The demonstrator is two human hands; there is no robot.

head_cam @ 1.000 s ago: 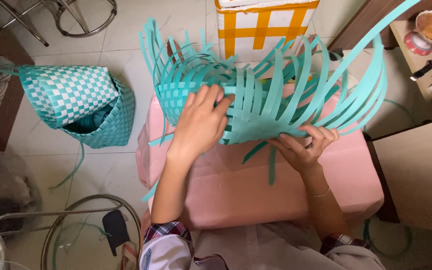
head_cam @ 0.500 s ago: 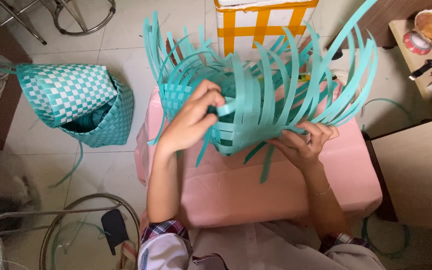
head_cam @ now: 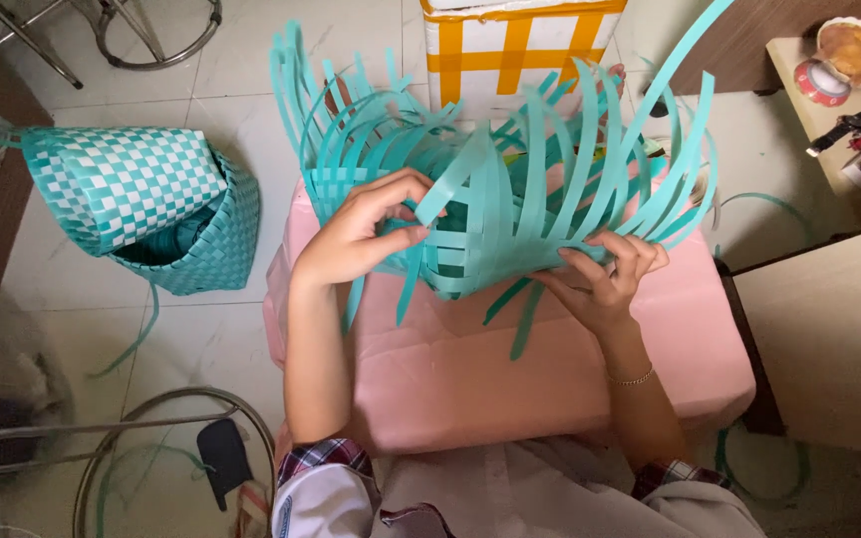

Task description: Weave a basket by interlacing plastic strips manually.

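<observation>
Here the half-woven basket (head_cam: 495, 214) of teal strips sat on the far part of the pink cushion (head_cam: 510, 369), tipped toward the person, its loose strip ends fanning upward and outward in long curves; a few short ends hung down over the cushion's near side; the left hand (head_cam: 356, 234) was clamped on the weave at its left, thumb and fingers pinched together on one strip (head_cam: 450, 184) that rose slantwise from the pinch; the right hand (head_cam: 605, 274) lay under the basket's lower right edge, palm up, fingers spread apart and curled against the strips, supporting rather than pinching; a thin bracelet (head_cam: 630, 379) circled the right wrist; both forearms reached out over the cushion from checked cuffs at the bottom of the view; to the left, on the tiled floor (head_cam: 201, 339), a finished basket (head_cam: 142, 199) in a teal-and-white check lay on its side, well apart from the cushion, with a stray strip trailing below it; beyond the work stood a white box (head_cam: 520, 50) bound with orange tape, partly hidden by the fanned strips; at far right a low table (head_cam: 829, 130) held a roll of tape (head_cam: 821, 82), a dish and some small tools; chrome chair legs (head_cam: 151, 30) showed at top left
</observation>
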